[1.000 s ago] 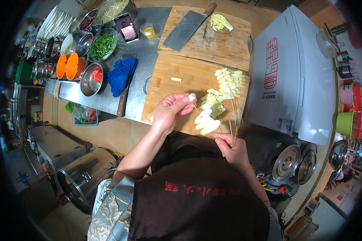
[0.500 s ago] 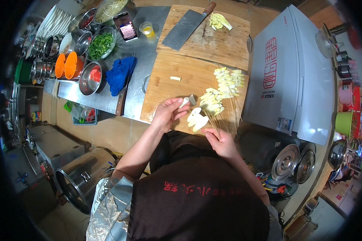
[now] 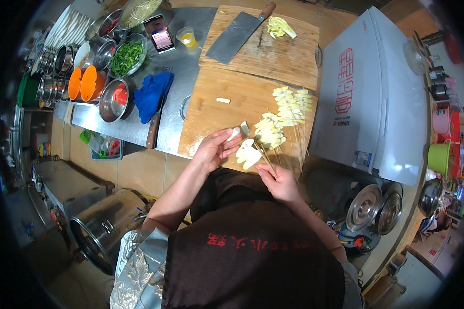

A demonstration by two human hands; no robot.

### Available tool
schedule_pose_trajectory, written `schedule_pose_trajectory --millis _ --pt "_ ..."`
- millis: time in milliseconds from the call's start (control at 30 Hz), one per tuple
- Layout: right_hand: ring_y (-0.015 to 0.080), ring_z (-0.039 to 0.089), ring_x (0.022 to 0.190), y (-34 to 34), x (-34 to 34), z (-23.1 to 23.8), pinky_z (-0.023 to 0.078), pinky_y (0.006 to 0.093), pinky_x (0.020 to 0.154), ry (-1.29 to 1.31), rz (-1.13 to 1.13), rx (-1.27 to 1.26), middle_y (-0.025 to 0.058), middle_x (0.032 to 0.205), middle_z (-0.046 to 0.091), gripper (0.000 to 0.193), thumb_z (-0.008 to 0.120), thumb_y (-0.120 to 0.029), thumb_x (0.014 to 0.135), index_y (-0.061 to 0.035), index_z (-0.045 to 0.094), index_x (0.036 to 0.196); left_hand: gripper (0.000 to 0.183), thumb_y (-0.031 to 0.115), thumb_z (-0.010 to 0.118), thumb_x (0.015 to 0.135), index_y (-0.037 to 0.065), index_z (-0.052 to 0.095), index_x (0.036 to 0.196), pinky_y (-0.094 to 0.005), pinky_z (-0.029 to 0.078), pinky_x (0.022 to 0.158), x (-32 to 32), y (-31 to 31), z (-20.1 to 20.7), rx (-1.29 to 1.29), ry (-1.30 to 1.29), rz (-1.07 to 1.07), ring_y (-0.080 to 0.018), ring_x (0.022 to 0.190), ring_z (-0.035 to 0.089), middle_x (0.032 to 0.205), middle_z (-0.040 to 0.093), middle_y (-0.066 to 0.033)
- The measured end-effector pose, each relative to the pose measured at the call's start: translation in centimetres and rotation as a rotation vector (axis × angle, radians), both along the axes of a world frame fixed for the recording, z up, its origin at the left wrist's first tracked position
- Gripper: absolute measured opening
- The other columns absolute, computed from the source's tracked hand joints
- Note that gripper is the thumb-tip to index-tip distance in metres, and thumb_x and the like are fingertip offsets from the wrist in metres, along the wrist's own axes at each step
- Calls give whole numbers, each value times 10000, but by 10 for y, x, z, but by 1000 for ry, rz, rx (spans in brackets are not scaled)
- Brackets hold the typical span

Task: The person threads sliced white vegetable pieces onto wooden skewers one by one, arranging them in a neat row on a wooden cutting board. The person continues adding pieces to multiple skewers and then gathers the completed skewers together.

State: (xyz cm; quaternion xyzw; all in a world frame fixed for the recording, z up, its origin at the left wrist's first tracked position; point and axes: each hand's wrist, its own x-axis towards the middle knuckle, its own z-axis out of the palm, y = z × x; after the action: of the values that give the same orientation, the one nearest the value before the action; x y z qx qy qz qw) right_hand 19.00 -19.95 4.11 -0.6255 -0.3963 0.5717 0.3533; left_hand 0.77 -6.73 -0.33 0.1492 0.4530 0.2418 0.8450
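Note:
My left hand is closed around a pale vegetable slice, pinched between thumb and fingers. Another whitish slice stands just beyond the fingertips; whether the hand holds it too is unclear. My right hand grips thin bamboo skewers at the board's near edge. Several pale, green-edged slices sit at the skewers' tips, close to my left fingers. Behind them, skewered slices lie piled on the wooden cutting board. One small pale piece lies apart on the board.
On the farther board, a cleaver lies near a cabbage piece. Left are a blue cloth, a knife handle, a phone, a cup and bowls of greens. A white chest freezer stands right.
My right hand and its skewers have shifted slightly left, bringing the slices nearer my left hand. Both hands keep their hold. The camera view has drifted a little.

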Motion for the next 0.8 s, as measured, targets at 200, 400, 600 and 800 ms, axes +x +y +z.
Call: schedule_pose_trajectory --millis 200,400,600,800 --pt "62 556 781 1 0 0 448 225 723 -85 -8 23 55 868 656 212 550 -141 892 -4 612 1042 224 260 581 874 91 566 1020 -261 464 774 3 -1 -5 -29 4 -15 -126 982 580 1013 630 -37" --pt "71 540 728 3 -3 -12 446 233 679 -72 -33 85 65 801 636 217 546 -143 890 -13 610 1052 227 249 597 864 100 566 1032 -251 451 754 2 0 -13 -74 -18 -7 -109 963 581 1006 635 -26" --pt "70 523 700 5 -3 -18 442 242 651 -90 -33 70 72 780 623 215 535 -143 891 -22 609 1053 209 246 629 848 97 596 990 -204 454 700 5 -5 -20 -108 -42 -34 -50 791 589 890 649 18" --pt "57 498 684 9 -3 -18 430 230 628 -7 -119 57 15 772 619 215 528 -143 903 -15 612 1055 170 214 624 855 76 630 954 -203 446 665 10 -3 -23 27 -31 -92 -57 724 568 836 638 24"
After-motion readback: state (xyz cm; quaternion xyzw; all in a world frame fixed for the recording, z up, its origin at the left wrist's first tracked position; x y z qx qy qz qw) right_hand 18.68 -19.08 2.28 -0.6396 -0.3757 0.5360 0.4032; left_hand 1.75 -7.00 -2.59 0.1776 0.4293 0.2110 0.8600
